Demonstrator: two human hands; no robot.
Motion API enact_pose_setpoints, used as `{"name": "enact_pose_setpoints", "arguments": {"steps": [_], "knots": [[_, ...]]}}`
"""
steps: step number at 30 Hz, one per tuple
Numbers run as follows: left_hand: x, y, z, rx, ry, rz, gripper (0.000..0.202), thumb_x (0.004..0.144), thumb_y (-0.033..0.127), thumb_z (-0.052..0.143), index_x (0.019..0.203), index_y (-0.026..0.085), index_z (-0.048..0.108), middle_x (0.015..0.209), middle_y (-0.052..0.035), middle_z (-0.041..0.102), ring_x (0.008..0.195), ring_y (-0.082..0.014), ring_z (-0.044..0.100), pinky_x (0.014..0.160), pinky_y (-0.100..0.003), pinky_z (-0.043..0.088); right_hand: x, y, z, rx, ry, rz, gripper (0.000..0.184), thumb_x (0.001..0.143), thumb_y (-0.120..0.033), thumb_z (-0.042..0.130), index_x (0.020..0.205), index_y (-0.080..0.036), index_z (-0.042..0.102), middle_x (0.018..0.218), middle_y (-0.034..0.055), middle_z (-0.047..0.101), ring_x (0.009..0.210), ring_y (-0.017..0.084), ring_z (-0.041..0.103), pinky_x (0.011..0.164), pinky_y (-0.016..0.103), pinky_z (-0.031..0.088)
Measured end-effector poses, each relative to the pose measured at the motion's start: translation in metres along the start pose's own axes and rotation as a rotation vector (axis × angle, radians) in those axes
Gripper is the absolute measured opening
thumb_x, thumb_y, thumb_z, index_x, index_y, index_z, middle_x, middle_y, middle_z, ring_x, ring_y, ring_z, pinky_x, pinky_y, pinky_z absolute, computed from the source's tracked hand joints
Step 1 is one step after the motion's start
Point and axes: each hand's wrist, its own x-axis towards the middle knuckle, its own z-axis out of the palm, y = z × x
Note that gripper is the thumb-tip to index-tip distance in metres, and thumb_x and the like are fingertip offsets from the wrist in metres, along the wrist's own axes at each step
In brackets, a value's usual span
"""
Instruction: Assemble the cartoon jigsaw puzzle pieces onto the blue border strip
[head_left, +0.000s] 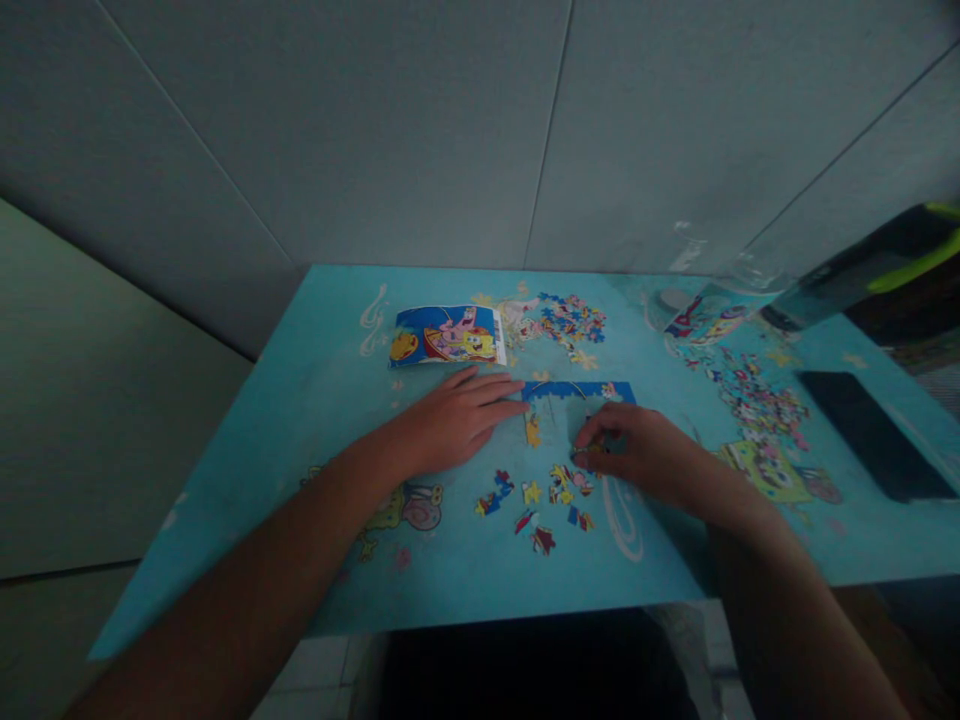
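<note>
My left hand (pixel 456 418) lies flat on the blue cartoon-printed table (pixel 330 380), fingers stretched out toward the left edge of a partly built jigsaw frame (pixel 577 392). My right hand (pixel 637 448) rests just right of that frame, its fingers pinched on a small puzzle piece (pixel 587 452) at the frame's lower edge. Several loose coloured pieces (pixel 536 495) lie in front of both hands. A printed picture card (pixel 448 335) lies beyond my left hand.
A heap of loose pieces (pixel 570 320) sits at the back centre and another scatter (pixel 757 400) at the right. A dark flat phone-like slab (pixel 874 432) lies at the far right. A clear plastic bag (pixel 720 270) and dark object stand at the back right. Wall panels rise behind.
</note>
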Motion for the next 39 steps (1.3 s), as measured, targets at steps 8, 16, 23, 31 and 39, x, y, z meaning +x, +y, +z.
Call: {"name": "enact_pose_setpoints", "arguments": {"steps": [8, 16, 23, 31, 39], "knots": [[0.001, 0.000, 0.000, -0.009, -0.011, -0.007, 0.047, 0.101, 0.013, 0.042, 0.145, 0.025, 0.050, 0.158, -0.0057, 0.044, 0.148, -0.0199, 0.038, 0.126, -0.050, 0.021, 0.001, -0.010, 0.004, 0.101, 0.090, -0.068, 0.022, 0.093, -0.035, 0.062, 0.106, -0.024, 0.076, 0.083, 0.0014, 0.073, 0.071, 0.017, 0.063, 0.066, 0.029, 0.049], [0.000, 0.000, -0.001, -0.014, -0.001, -0.009, 0.047, 0.101, 0.013, 0.042, 0.145, 0.026, 0.051, 0.158, -0.0060, 0.045, 0.147, -0.0203, 0.039, 0.125, -0.051, 0.023, 0.001, -0.010, 0.005, 0.134, 0.053, -0.113, 0.023, 0.095, -0.032, 0.058, 0.105, -0.024, 0.077, 0.103, 0.0045, 0.078, 0.088, 0.023, 0.071, 0.080, 0.037, 0.055], [0.001, 0.001, -0.001, -0.030, -0.001, -0.015, 0.047, 0.101, 0.013, 0.043, 0.144, 0.026, 0.052, 0.158, -0.0058, 0.044, 0.147, -0.0202, 0.039, 0.125, -0.051, 0.023, 0.003, -0.009, 0.007, 0.084, 0.064, -0.030, 0.018, 0.090, -0.031, 0.062, 0.094, -0.023, 0.077, 0.087, 0.0025, 0.078, 0.074, 0.019, 0.068, 0.069, 0.032, 0.053], [0.001, 0.001, -0.001, -0.028, 0.007, -0.012, 0.047, 0.100, 0.013, 0.043, 0.144, 0.026, 0.052, 0.157, -0.0056, 0.045, 0.147, -0.0201, 0.040, 0.125, -0.051, 0.024, 0.004, -0.009, 0.005, 0.051, 0.125, -0.023, 0.019, 0.090, -0.033, 0.061, 0.093, -0.023, 0.078, 0.082, 0.0015, 0.076, 0.066, 0.017, 0.063, 0.063, 0.029, 0.049], [0.000, 0.000, -0.001, -0.009, -0.013, -0.015, 0.048, 0.101, 0.013, 0.042, 0.146, 0.027, 0.050, 0.159, -0.0049, 0.042, 0.148, -0.0198, 0.037, 0.125, -0.050, 0.023, 0.003, -0.010, 0.004, 0.011, 0.164, 0.006, 0.019, 0.090, -0.032, 0.060, 0.094, -0.023, 0.076, 0.084, 0.0022, 0.076, 0.067, 0.017, 0.063, 0.064, 0.030, 0.048]]}}
